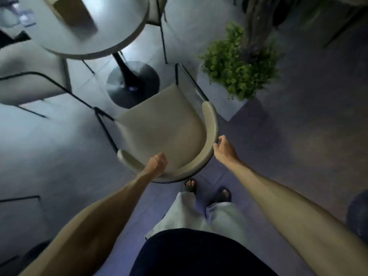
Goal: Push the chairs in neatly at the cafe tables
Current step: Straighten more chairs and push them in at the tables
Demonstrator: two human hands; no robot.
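Observation:
A beige chair point(159, 124) with a curved backrest and black metal legs stands just in front of me, its seat facing the round white table point(103, 32). It sits back from the table, beside the black pedestal base point(132, 84). My left hand point(156, 163) is closed over the left part of the backrest rim. My right hand point(224, 148) is at the right end of the backrest, fingers curled and apart, touching or just off the rim.
A second beige chair point(29, 82) stands at the left of the table and a third point(159, 10) behind it. A green plant in a white square planter point(225, 96) is close on the chair's right. A brown box point(73, 12) lies on the table.

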